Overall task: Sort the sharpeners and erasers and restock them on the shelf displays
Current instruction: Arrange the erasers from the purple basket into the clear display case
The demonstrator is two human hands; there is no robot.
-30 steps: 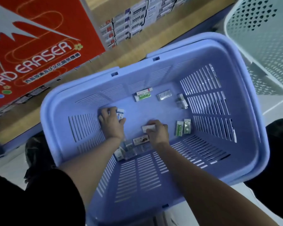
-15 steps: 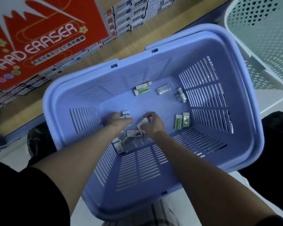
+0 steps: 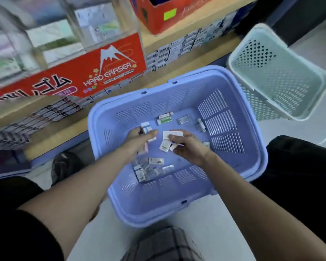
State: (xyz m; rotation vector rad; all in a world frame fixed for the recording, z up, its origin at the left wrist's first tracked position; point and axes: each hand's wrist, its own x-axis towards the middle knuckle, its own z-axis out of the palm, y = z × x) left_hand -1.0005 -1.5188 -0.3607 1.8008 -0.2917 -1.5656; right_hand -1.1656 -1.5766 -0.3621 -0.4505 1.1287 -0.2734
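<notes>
A lilac plastic basket sits on the floor in front of me, with several small boxed erasers and sharpeners on its bottom. My left hand grips a few small white packs above the basket's middle. My right hand holds several white eraser packs, one hanging below its fingers. A green-labelled eraser and clear-wrapped pieces lie at the far end. A loose pile lies near my wrists.
A wooden shelf with rows of boxed erasers runs behind the basket. On it stands a red "HARD ERASER" display box with clear compartments. A pale green perforated basket stands at the right. My knees flank the lilac basket.
Both hands have risen from the basket floor holding packs. My view has pulled back and tilted up, showing more of the shelf and the red display.
</notes>
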